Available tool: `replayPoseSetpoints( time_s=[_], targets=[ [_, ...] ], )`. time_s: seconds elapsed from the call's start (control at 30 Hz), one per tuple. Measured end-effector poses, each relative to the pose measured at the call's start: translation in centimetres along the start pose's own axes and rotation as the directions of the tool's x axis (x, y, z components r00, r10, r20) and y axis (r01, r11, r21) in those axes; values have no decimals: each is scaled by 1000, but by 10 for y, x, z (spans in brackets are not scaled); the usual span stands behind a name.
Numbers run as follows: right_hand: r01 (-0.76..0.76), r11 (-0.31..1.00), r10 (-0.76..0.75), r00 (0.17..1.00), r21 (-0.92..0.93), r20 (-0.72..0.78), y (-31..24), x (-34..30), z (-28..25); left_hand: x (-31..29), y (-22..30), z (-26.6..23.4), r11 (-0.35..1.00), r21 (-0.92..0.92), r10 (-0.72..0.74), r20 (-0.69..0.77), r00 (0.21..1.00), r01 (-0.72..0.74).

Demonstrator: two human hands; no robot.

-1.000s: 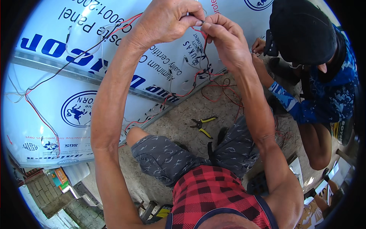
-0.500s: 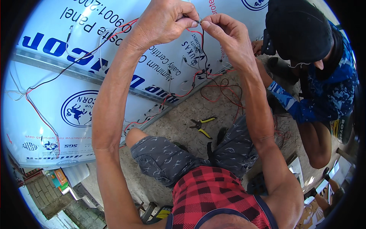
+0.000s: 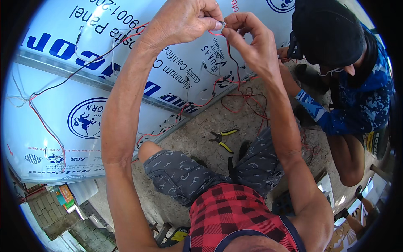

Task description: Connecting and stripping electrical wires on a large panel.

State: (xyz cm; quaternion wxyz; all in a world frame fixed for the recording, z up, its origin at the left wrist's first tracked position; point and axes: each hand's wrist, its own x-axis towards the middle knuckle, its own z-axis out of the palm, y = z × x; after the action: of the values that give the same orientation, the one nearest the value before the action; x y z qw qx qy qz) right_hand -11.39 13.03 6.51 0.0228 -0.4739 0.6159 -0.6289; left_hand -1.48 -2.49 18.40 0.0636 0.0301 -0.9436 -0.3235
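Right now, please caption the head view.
Left hand and right hand handle thin wires near a printed blue-white panel.

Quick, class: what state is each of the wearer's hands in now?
Left hand: closed, pinching a thin wire.
Right hand: at that wire; whether gripping cannot be told.

We distinguish red and black wires (image 3: 237, 66), a pale blue panel (image 3: 25, 130) bearing dark blue lettering (image 3: 63, 49), and black-and-yellow pliers (image 3: 218, 137). We note grey shorts (image 3: 180, 172) with light figures, a red-and-black checked top (image 3: 235, 206) with navy edging, the co-worker's black cap (image 3: 327, 33) and blue-and-white patterned sleeve (image 3: 319, 111).
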Motion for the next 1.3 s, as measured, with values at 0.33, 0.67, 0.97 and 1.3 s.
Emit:
replayPoseSetpoints(
  time_s=[0.33,0.67,0.97,1.3],
  targets=[
    [350,740,-484,870,-574,-94,8,4,15,13,-6,-4,996,43,-83,77,994,80],
    [426,599,-631,772,-677,-72,16,7,14,15,6,-5,983,127,-143,107,984,129],
    [-255,935,261,965,246,10,12,-3,23,-7,-57,20,985,47,174,-149,973,-169],
    [-613,394,295,790,684,538,38,1,12,-22,-66,28,995,-101,-1,-188,982,-18]
  ],
)
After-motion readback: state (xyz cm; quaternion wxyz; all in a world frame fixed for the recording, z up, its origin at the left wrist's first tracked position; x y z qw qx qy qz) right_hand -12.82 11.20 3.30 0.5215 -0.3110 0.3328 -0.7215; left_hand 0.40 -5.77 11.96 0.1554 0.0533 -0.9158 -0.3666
